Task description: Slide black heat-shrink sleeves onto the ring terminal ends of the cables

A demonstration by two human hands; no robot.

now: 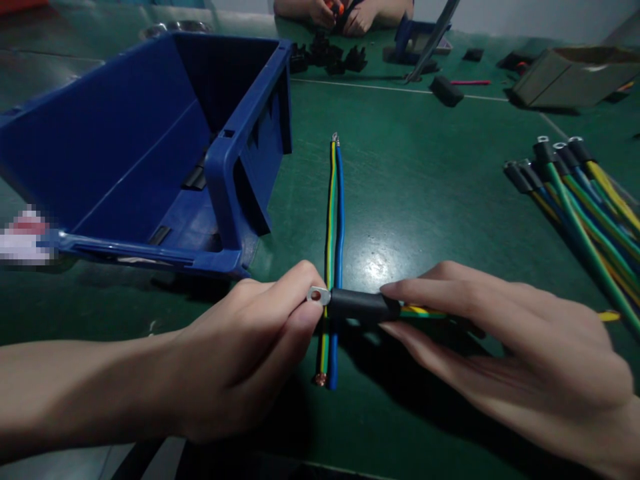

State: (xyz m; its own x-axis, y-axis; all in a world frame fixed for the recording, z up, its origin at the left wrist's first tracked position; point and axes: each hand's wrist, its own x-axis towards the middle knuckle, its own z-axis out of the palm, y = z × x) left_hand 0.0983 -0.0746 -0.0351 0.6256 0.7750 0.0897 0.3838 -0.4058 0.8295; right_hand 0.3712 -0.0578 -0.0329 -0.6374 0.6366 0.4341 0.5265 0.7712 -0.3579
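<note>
My left hand (250, 347) pinches a silver ring terminal (319, 295) between thumb and forefinger. Behind the terminal, a black heat-shrink sleeve (365, 305) covers the end of a yellow-green wire (423, 312). My right hand (510, 340) has thumb and forefinger closed on the right end of this sleeve. The wire runs on under the right hand, where part of it is hidden. Beneath the sleeve, a second yellow-green wire (331, 220) and a blue wire (341, 220) lie side by side on the table, with terminals at their far ends and bare copper at the near end of the yellow-green one.
A blue plastic bin (125, 153) at the left holds a few black sleeve pieces (196, 177). Several sleeved wires (575, 193) lie in a bundle at the right on the green table (425, 200). Across the table are black parts (327, 53), a cardboard box (575, 77) and another person's hands (360, 17).
</note>
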